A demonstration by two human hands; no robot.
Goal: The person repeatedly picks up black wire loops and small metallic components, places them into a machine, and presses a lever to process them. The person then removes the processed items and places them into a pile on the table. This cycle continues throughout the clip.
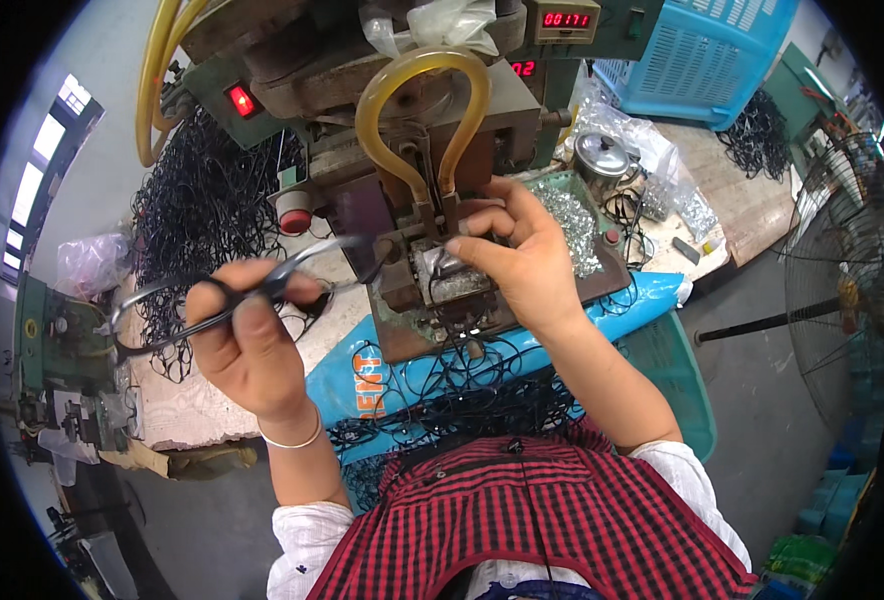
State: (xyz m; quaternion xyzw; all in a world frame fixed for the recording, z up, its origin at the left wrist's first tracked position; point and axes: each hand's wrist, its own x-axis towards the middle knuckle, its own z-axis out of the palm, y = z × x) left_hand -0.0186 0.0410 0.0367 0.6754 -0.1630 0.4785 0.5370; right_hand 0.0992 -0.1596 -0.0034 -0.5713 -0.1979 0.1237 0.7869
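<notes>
My left hand [252,345] is closed around a looped black strap [167,335], which is smeared by motion and stretches toward the press. At the middle of a bench press, my right hand [522,255] has its thumb and fingers bent in by the metal die block [452,275]. Whatever lies between those fingertips is too small to make out. A bent yellow tube [427,60] arches down to the press head just above. Right of that hand, a green tray [554,183] holds many small shiny metal pieces [574,225].
Black straps [202,190] lie heaped at the left, and more hang over a blue plastic sheet [402,385] in front. A red push button [294,218] sticks out left of the press. A lidded metal pot [602,157], blue basket [682,60], teal bin [697,400] and fan [832,290] stand rightward.
</notes>
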